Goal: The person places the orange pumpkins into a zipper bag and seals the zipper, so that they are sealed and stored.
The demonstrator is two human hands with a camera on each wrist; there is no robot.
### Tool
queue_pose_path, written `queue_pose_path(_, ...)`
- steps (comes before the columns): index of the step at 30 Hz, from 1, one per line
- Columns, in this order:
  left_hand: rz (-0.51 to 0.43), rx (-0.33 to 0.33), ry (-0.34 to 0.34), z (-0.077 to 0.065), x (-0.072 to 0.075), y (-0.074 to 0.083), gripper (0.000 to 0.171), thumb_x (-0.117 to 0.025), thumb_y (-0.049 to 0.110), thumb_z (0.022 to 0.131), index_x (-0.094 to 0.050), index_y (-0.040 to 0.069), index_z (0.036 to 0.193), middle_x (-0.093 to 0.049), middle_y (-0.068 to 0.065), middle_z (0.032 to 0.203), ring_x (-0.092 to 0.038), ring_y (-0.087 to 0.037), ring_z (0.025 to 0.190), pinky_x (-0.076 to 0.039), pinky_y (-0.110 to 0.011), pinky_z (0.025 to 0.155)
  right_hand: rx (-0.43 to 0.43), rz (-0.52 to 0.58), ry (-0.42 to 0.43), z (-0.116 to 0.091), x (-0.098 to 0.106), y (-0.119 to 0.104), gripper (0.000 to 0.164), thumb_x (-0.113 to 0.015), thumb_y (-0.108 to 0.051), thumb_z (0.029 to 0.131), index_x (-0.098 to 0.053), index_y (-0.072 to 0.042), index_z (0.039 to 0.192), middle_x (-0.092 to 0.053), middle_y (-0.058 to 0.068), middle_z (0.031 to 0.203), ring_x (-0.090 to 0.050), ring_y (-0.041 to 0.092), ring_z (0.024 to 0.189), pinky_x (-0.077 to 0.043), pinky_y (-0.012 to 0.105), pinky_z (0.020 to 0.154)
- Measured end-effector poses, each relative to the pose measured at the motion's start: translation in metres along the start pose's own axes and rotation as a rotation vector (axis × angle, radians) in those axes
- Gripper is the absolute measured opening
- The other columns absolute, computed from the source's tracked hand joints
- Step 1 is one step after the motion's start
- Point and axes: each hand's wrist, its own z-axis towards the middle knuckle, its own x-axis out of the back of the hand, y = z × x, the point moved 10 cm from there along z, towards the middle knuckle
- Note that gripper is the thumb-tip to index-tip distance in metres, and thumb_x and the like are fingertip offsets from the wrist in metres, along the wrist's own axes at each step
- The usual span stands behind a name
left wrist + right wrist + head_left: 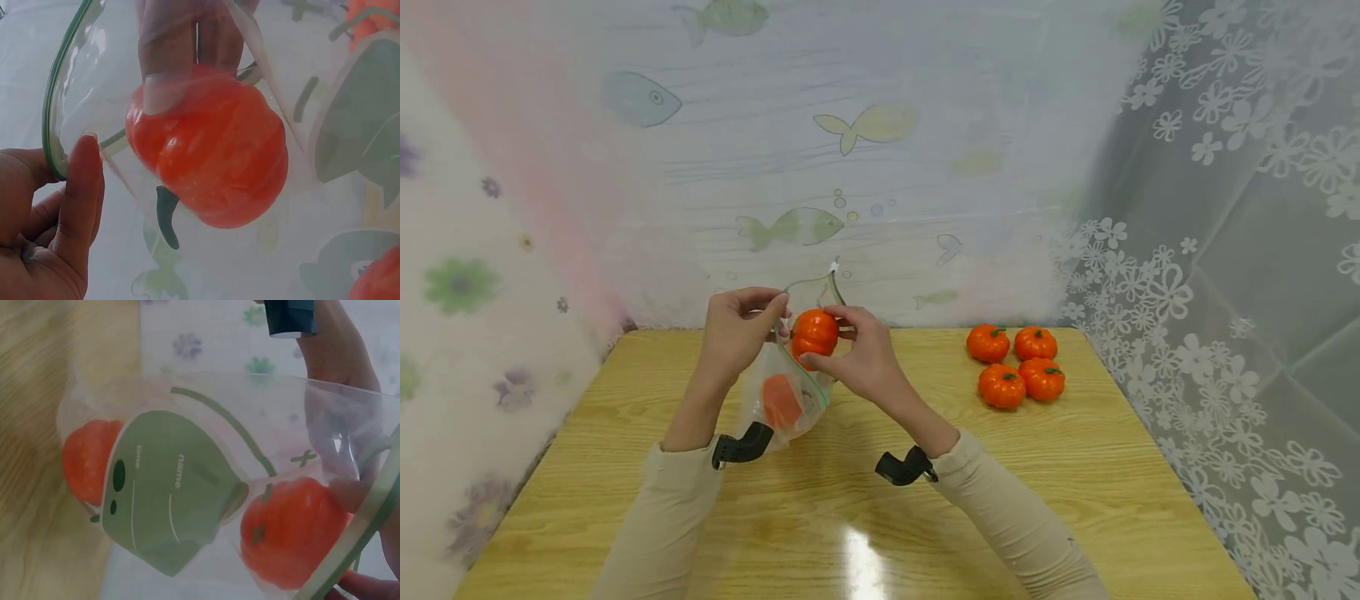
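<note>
A clear zip bag [758, 392] with a green zip edge hangs over the table, its mouth spread apart. My left hand [737, 327] pinches the rim on one side between thumb and fingers. Within the mouth, my right hand [867, 354] grips a small orange toy pumpkin [815, 332], thumb below and fingers above. Through the film in the left wrist view, fingertips [165, 87] press on this pumpkin, whose dark green stem points down. Another orange pumpkin [92, 464] lies at the bag's bottom, partly covered by the green printed label [172, 494].
Several orange pumpkins with green stems [1015, 367] sit grouped on the wooden table [820, 517], to the right of the bag. A curtain printed with fish [880, 183] hangs behind the table, and a flower-patterned sheet [1210, 400] borders its right side.
</note>
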Motion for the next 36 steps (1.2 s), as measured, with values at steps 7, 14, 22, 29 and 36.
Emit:
queue_pose_path(7,0.003,0.007,0.006,0.000,0.001,0.000,0.030,-0.065,0.016,0.101,-0.069,-0.010,0.115,-0.070,-0.003,0.082,-0.066,-0.007,0.059,-0.063,-0.025,0.062,0.000,-0.009,0.018,0.002,0.000,0.000,0.064,-0.088,-0.016,0.081,-0.060,0.000,0.136,-0.063,0.013,0.131,-0.064,0.025,0.112,-0.058,0.030,0.096)
queue_pose_path(14,0.035,-0.015,0.008,0.003,0.001,0.006,0.030,-0.065,0.017,0.101,-0.069,-0.010,0.115,-0.069,-0.008,0.086,-0.066,-0.006,0.059,-0.062,-0.024,0.061,0.013,-0.045,-0.038,0.010,-0.008,-0.008,0.062,-0.088,-0.006,0.079,-0.062,0.001,0.134,-0.062,0.016,0.132,-0.063,0.030,0.112,-0.058,0.030,0.096)
queue_pose_path(22,0.034,-0.007,0.060,0.003,0.010,0.007,0.033,-0.066,0.018,0.101,-0.070,-0.011,0.114,-0.069,0.004,0.080,-0.065,-0.006,0.060,-0.062,-0.022,0.062,0.056,0.037,-0.043,0.007,-0.011,-0.012,0.054,-0.083,-0.001,0.084,-0.062,0.001,0.134,-0.060,0.016,0.132,-0.060,0.030,0.114,-0.057,0.034,0.100)
queue_pose_path(29,-0.001,0.002,0.087,0.005,0.018,0.007,0.031,-0.065,0.017,0.101,-0.069,-0.012,0.114,-0.068,0.006,0.078,-0.065,-0.005,0.059,-0.062,-0.023,0.061,0.165,0.265,0.070,0.000,0.010,-0.017,0.035,-0.074,0.001,0.092,-0.065,0.004,0.126,-0.061,0.019,0.129,-0.061,0.034,0.114,-0.056,0.037,0.102)
queue_pose_path(36,-0.029,0.009,0.100,0.006,0.024,0.005,0.029,-0.064,0.014,0.102,-0.067,-0.012,0.114,-0.069,0.004,0.079,-0.064,-0.006,0.058,-0.063,-0.025,0.061,0.217,0.390,0.252,-0.013,0.045,-0.002,0.025,-0.067,0.009,0.093,-0.065,0.011,0.118,-0.063,0.026,0.118,-0.062,0.031,0.106,-0.058,0.034,0.096)
